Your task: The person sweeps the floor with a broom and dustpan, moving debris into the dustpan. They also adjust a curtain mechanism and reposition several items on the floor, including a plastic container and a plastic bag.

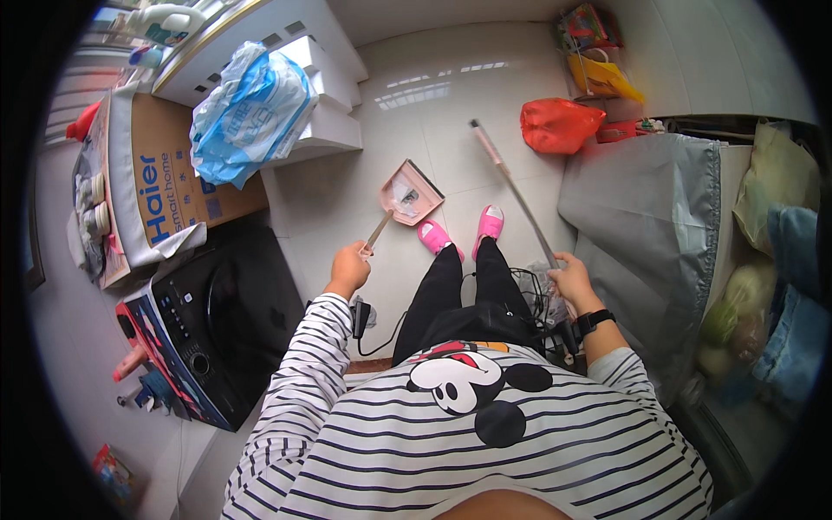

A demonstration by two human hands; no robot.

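Observation:
My left hand (351, 266) is closed around the handle (379, 229) of a pink dustpan (422, 211). The dustpan lies on the tiled floor by my pink shoes, with crumpled clear plastic and a dark scrap (408, 197) in it. In my right hand (572, 278) is a long metal pole (530, 211), slanting forward and left across the floor. Its far part is pink and ends in a dark tip (474, 122); I cannot tell whether a broom head is on it. Black cables (536, 289) and clear plastic lie behind that hand.
To the left stand a black front-loading washing machine (227, 312), a cardboard box (172, 175) and a blue-white plastic bag (253, 117) on white foam boxes (331, 133). A red plastic bag (562, 125) and a grey-covered object (640, 208) stand to the right.

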